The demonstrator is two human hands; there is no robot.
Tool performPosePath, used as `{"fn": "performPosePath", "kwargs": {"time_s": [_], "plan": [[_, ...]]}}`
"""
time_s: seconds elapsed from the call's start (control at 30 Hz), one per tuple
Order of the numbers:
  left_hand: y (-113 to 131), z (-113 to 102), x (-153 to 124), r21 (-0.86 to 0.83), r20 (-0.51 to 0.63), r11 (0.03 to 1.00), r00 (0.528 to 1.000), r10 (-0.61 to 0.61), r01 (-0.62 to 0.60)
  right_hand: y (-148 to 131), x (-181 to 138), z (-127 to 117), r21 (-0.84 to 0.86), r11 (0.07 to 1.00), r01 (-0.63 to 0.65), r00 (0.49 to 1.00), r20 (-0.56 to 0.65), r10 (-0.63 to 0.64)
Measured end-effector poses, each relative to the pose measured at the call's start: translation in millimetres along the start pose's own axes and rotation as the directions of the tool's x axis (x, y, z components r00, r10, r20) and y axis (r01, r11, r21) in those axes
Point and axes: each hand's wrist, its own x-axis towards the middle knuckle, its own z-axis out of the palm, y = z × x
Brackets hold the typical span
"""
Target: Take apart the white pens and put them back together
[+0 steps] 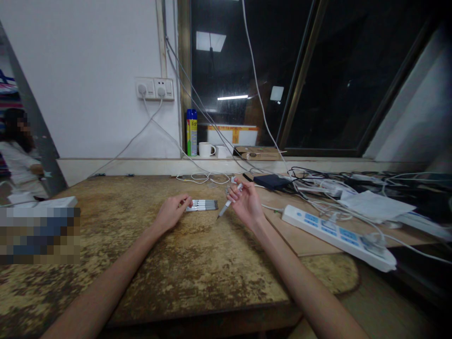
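Note:
A row of several white-and-grey pens (205,205) lies side by side on the worn wooden table. At the row's left end is my left hand (173,211), its fingers bent together around the pen ends, which they partly hide. My right hand (249,202) is raised just right of the row, palm partly turned up. Between its closed fingers it grips a single white pen (225,207), tilted with the dark tip pointing down and left, near the right ends of the row.
A white power strip (339,238) lies at the right on a brown board (282,230). Tangled cables (310,188) and a dark flat box (271,181) sit behind it. A spray can (191,133) and white mug (206,149) stand on the sill. Another person (21,150) is far left.

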Motion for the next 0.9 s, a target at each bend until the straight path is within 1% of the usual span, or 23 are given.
{"fn": "performPosePath", "kwargs": {"time_s": [0.27, 0.47, 0.8, 0.9], "plan": [[-0.8, 1.0, 0.0, 0.010, 0.013, 1.000, 1.000, 0.024, -0.024, -1.2, 0.0, 1.2, 0.050, 0.999, -0.001, 1.000, 0.014, 0.000], [0.1, 0.1, 0.1, -0.013, 0.015, 0.999, 0.999, 0.049, -0.049, -0.7, 0.3, 1.6, 0.026, 1.000, 0.008, 1.000, -0.001, -0.008], [-1.0, 0.6, -0.2, 0.003, 0.039, 0.998, 0.998, 0.057, -0.057, -2.1, -0.7, 2.8, 0.079, 0.997, -0.010, 1.000, 0.004, 0.010], [-1.3, 1.0, -0.1, 0.012, 0.044, 0.999, 0.998, 0.052, -0.053, -1.3, -0.1, 1.9, 0.116, 0.993, -0.024, 0.999, 0.028, 0.021]]}}
